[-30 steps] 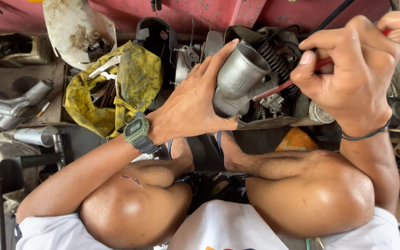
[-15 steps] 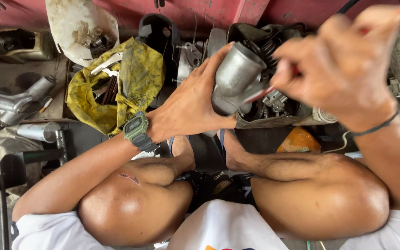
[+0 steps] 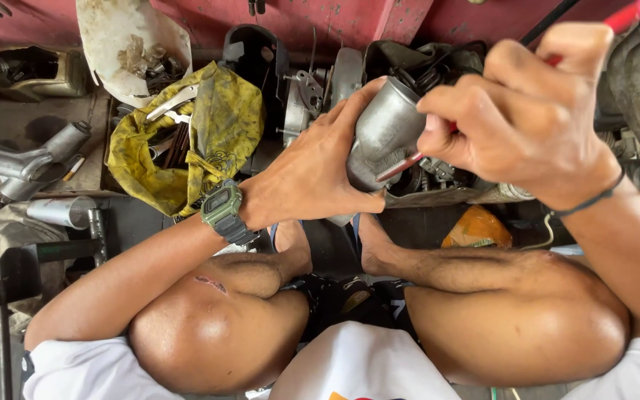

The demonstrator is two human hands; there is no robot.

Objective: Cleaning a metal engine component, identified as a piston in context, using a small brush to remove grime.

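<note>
Your left wrist carries a green digital watch (image 3: 224, 211) (rectangular face, ribbed strap). Your right wrist bears a thin black cord band (image 3: 592, 200). You wear a white shirt (image 3: 361, 370); both knees are bare.

My left hand (image 3: 312, 174) reaches forward from the lower left, forearm stretched out, palm cupped and fingers curled around something it grips, thumb spread wide below. My right hand (image 3: 520, 122) is raised high at the right, wrist bent, fingers (image 3: 457, 111) bunched in a pinch with the knuckles toward me. Below both arms my knees are bent and spread wide.
</note>
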